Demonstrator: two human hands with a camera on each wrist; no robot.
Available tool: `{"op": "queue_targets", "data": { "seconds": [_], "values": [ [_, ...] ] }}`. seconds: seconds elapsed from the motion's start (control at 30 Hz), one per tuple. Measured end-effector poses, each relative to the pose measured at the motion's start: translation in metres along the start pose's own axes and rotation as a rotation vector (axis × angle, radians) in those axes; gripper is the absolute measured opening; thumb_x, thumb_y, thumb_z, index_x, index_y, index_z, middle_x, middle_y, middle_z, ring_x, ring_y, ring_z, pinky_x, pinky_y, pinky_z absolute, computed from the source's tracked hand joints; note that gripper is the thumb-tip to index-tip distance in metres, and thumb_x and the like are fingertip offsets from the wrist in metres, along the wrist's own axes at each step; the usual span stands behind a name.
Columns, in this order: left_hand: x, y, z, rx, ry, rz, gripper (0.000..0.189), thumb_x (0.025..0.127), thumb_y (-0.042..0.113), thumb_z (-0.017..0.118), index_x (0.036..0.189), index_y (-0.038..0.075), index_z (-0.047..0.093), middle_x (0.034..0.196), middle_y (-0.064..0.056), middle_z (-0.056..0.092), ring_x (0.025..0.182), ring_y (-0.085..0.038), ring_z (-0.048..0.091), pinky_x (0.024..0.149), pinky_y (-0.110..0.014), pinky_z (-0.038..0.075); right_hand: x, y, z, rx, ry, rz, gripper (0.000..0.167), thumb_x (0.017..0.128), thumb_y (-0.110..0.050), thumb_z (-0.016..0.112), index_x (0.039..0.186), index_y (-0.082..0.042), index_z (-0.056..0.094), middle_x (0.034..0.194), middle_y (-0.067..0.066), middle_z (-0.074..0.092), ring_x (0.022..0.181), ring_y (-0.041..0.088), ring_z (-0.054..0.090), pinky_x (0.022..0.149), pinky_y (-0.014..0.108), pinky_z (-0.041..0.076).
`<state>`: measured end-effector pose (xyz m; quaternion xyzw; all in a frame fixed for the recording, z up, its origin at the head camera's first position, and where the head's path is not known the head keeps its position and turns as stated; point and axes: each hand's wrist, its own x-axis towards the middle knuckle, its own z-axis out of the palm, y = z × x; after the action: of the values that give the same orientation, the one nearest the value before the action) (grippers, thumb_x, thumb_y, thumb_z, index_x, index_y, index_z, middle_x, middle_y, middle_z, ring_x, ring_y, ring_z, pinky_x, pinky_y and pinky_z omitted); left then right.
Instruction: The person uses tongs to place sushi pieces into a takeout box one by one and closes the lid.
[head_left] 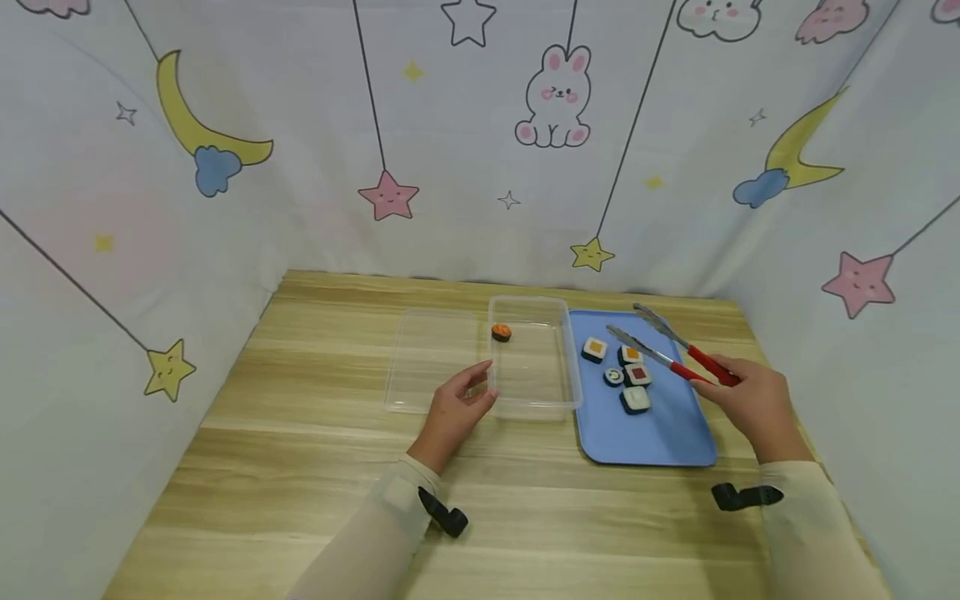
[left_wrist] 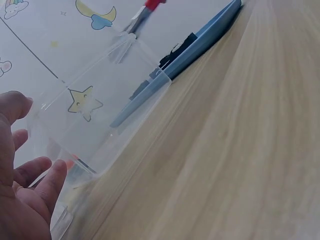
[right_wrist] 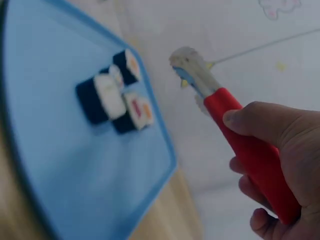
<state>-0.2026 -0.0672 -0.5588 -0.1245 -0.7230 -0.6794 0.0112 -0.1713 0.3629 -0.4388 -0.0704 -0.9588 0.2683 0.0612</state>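
Note:
My right hand (head_left: 757, 404) grips a pair of tongs (right_wrist: 255, 155) by the red handles, thumb along one side. Spread apart, the metal arms of the tongs reach over a blue tray (head_left: 645, 442), with nothing between them. Several sushi pieces lie grouped on that tray, among them a white-topped one (head_left: 635, 400), a red-centred one (head_left: 637, 375) and a small round roll (head_left: 613, 377). At the left wall of a clear plastic box (head_left: 535, 407), my left hand (head_left: 457, 408) has its fingers spread against or close to the side. Inside the box, an orange-topped sushi piece (head_left: 501, 333) sits at the far left.
A flat clear lid (head_left: 431, 362) lies on the wooden table (head_left: 315, 467), left of the box. The box stands right beside the tray. Behind the table hangs a white curtain (head_left: 465, 242) with printed stars, moons and a rabbit; it also runs along both sides.

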Motion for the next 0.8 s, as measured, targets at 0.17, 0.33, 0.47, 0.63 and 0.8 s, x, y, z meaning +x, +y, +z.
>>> {"op": "queue_targets", "data": {
  "seconds": [0.17,0.33,0.47,0.63,0.8],
  "values": [
    [0.0,0.001,-0.002,-0.009,0.007,-0.007,0.052,0.097,0.015,0.076,0.145,0.005,0.06,0.145,-0.02,0.059,0.134,-0.034,0.058,0.1,-0.033,0.056,-0.013,0.029,0.004,-0.014,-0.017,0.037,0.069,0.09,-0.043,0.082,0.135,0.006,0.065,0.12,0.036,0.066,0.094,0.042,0.064,0.063,0.032,0.053],
    [0.001,0.002,-0.002,-0.031,0.011,-0.017,0.052,0.097,0.012,0.076,0.146,0.003,0.059,0.145,-0.022,0.058,0.135,-0.035,0.056,0.101,-0.033,0.055,-0.017,0.04,0.008,0.001,-0.012,0.028,0.069,0.088,-0.043,0.084,0.131,0.009,0.067,0.113,0.034,0.07,0.088,0.038,0.065,0.062,0.031,0.052],
    [-0.004,0.021,0.0,-0.042,0.009,-0.043,0.05,0.097,0.006,0.073,0.145,0.002,0.059,0.146,-0.026,0.055,0.137,-0.041,0.053,0.102,-0.03,0.054,-0.015,0.041,0.009,0.0,-0.022,0.046,0.07,0.087,-0.045,0.084,0.129,0.008,0.068,0.114,0.034,0.07,0.09,0.039,0.063,0.062,0.031,0.051],
    [-0.007,0.037,0.001,-0.043,0.001,-0.052,0.048,0.098,0.003,0.071,0.144,0.002,0.06,0.147,-0.028,0.054,0.137,-0.043,0.052,0.102,-0.029,0.054,-0.015,0.038,0.009,-0.013,-0.021,0.047,0.07,0.087,-0.048,0.083,0.129,0.006,0.069,0.114,0.032,0.07,0.091,0.04,0.063,0.063,0.031,0.051],
    [-0.007,0.037,0.002,-0.05,-0.003,-0.055,0.048,0.098,0.003,0.071,0.144,0.001,0.059,0.147,-0.029,0.053,0.137,-0.045,0.051,0.103,-0.03,0.054,-0.015,0.033,0.012,0.005,-0.041,0.055,0.07,0.088,-0.047,0.083,0.131,0.005,0.068,0.116,0.031,0.07,0.092,0.038,0.062,0.063,0.03,0.051]
  ]
}}
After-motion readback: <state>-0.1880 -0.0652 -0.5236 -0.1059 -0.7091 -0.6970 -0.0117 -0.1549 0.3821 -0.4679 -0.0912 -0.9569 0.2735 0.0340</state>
